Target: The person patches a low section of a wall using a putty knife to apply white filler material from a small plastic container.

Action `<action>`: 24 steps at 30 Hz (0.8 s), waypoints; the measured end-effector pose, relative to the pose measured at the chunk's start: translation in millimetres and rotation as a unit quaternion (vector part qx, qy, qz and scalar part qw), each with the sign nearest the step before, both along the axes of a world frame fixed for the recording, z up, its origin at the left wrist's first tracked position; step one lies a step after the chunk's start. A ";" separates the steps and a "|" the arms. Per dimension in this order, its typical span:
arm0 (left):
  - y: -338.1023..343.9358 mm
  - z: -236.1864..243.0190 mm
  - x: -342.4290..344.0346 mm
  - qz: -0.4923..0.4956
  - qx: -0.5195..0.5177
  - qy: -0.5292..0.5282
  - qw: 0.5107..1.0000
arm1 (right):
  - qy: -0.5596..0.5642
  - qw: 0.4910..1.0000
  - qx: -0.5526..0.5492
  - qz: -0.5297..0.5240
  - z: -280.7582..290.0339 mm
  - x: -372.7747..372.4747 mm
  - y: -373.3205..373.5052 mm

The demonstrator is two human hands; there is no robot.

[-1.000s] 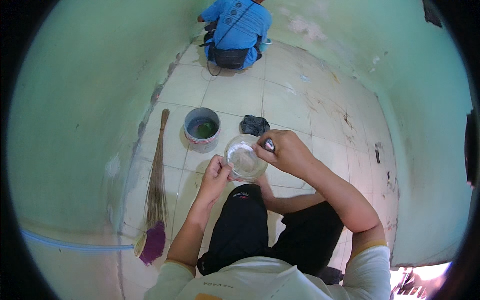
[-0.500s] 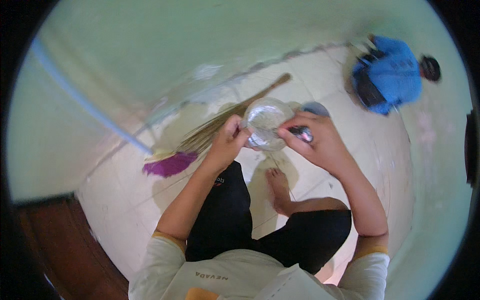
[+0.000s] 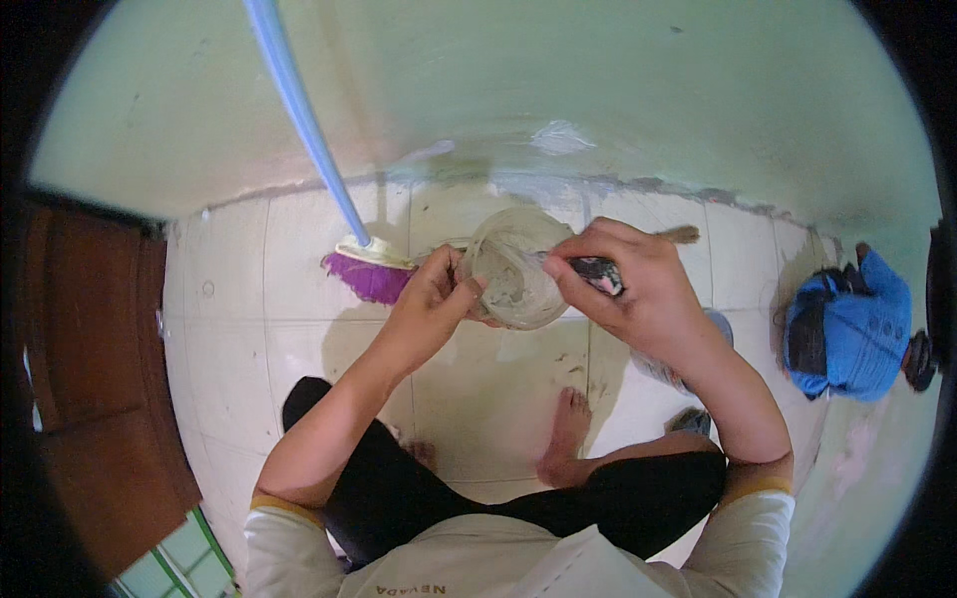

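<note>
In front of me, my left hand (image 3: 439,289) grips a round, clear tub (image 3: 513,221) by its left side, thumb at the rim. Whitish-grey paste (image 3: 501,287) coats the tub's inside and bottom. Closed around the dark, pink-marked handle of a tool (image 3: 598,272) is my right hand (image 3: 638,284), at the tub's right rim. The tool's thin front end reaches into the tub; its exact shape is too blurred to make out.
A purple-bristled broom (image 3: 369,277) with a blue pole (image 3: 304,125) stands left of the tub. Beyond my right hand shows a stick broom's handle (image 3: 681,235). Slippers (image 3: 660,371) lie near my foot. A person in blue (image 3: 862,324) crouches at right. The green wall (image 3: 698,110) has whitish patches.
My view has turned, so the broom, wall and crouching person sit elsewhere in it. More of the tub's inside shows. My hands keep their hold, and the stick broom is now mostly hidden.
</note>
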State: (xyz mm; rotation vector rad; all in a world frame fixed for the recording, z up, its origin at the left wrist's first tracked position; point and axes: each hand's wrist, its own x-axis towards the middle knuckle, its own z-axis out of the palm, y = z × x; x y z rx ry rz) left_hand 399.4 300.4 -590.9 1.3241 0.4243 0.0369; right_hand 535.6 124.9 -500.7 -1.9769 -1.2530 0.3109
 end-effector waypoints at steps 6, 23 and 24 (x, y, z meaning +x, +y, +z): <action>23.7 -4.8 -34.4 0.105 0.024 0.013 0.994 | 0.010 0.988 -0.009 0.151 12.6 23.0 54.3; -3.5 -3.5 -78.6 0.182 0.137 0.027 0.973 | -0.032 0.956 0.085 0.279 -23.5 -6.5 46.3; -4.6 -3.0 -80.0 0.180 0.121 0.046 0.975 | -0.022 0.962 0.072 0.264 -21.2 -4.3 44.4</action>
